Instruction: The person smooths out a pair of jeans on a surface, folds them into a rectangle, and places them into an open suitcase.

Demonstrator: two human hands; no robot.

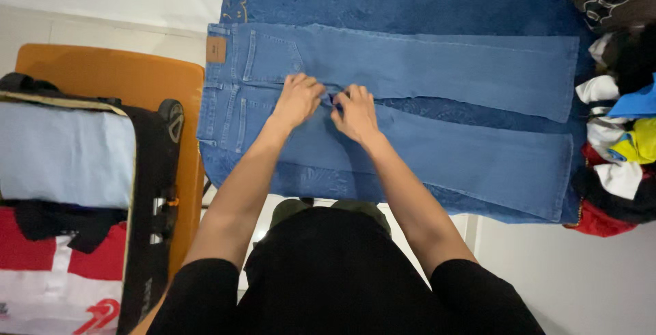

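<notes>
Both bare forearms were stretched forward from short black sleeves and angled inward. The left hand (298,98) and the right hand (355,113) were set close together, palms down, knuckles raised, with the fingertips curled and pinched between them.

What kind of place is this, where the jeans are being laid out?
Probably a room at home, set up for sorting or packing clothes. Blue denim jeans lie flat on a blue patterned cloth, a heap of mixed-colour garments sits at one side, and an open black suitcase holding folded clothes stands at the other.
</notes>
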